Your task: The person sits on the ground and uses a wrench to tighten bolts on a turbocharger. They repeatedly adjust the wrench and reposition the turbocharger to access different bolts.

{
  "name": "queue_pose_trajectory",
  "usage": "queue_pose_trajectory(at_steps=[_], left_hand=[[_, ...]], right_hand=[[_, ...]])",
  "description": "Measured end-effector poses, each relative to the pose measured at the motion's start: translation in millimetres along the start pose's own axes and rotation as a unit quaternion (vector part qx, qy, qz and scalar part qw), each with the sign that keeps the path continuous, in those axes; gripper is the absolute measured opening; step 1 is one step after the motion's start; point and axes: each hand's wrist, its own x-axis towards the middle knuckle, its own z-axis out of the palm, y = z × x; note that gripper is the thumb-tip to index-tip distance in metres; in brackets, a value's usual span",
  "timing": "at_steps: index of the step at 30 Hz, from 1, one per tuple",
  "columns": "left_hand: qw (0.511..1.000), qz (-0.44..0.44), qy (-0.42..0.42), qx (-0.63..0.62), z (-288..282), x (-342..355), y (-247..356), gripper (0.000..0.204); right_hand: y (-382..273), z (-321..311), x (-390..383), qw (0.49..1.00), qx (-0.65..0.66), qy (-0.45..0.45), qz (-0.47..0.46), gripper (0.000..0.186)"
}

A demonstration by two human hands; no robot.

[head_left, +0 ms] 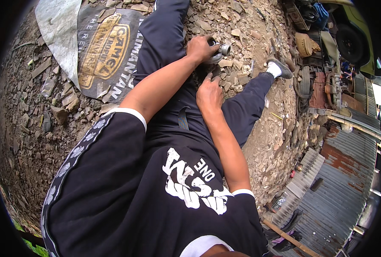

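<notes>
left hand (202,48): grip closed around grey metal part (219,52), axis pointing right
right hand (209,93): just below it, fingers loosely spread on rubble (242,38)

I sit on rubble ground (259,141), legs stretched ahead. My left hand (202,48) grips a small metal part (221,51) on the rubble between my legs; my right hand (209,95) rests just behind it. Printed tarp (100,51) lies to my left, corrugated sheets (336,188) to my right, shoe (278,67) ahead right.
</notes>
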Motion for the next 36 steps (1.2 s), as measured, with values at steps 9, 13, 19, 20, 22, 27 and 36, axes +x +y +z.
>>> queue_pose_trajectory(at_steps=[9, 13, 19, 20, 22, 27, 36], left_hand=[[1.000, 0.001, -0.004, 0.002, -2.1, -2.4, 2.8, 0.060], [1.000, -0.006, -0.008, 0.005, -2.8, 0.2, 0.3, 0.060], [1.000, -0.009, -0.011, -0.002, -4.9, -2.1, 3.3, 0.060], [1.000, -0.010, -0.009, -0.003, -4.7, -2.3, 3.0, 0.061], [1.000, -0.011, -0.009, -0.004, -4.2, -1.2, 1.1, 0.061], [1.000, 0.000, 0.000, -0.003, -2.6, -1.7, 2.6, 0.060], [1.000, 0.002, 0.002, -0.010, 3.9, 2.8, -3.7, 0.060]], right_hand=[[-2.7, -3.6, -4.4, 0.999, -0.044, 0.009, -0.017, 0.048], [-7.4, -8.9, -4.9, 1.000, -0.018, 0.001, -0.004, 0.045], [-7.6, -11.2, -3.8, 1.000, 0.015, -0.005, 0.015, 0.040], [-8.2, -10.4, -3.2, 1.000, 0.015, -0.003, 0.018, 0.039], [-12.0, -10.8, -0.7, 0.999, 0.016, -0.006, 0.029, 0.038], [-13.0, 4.2, 12.2, 0.999, 0.013, -0.005, 0.047, 0.035], [-5.6, 5.2, 17.4, 1.000, -0.010, 0.024, 0.006, 0.026]])
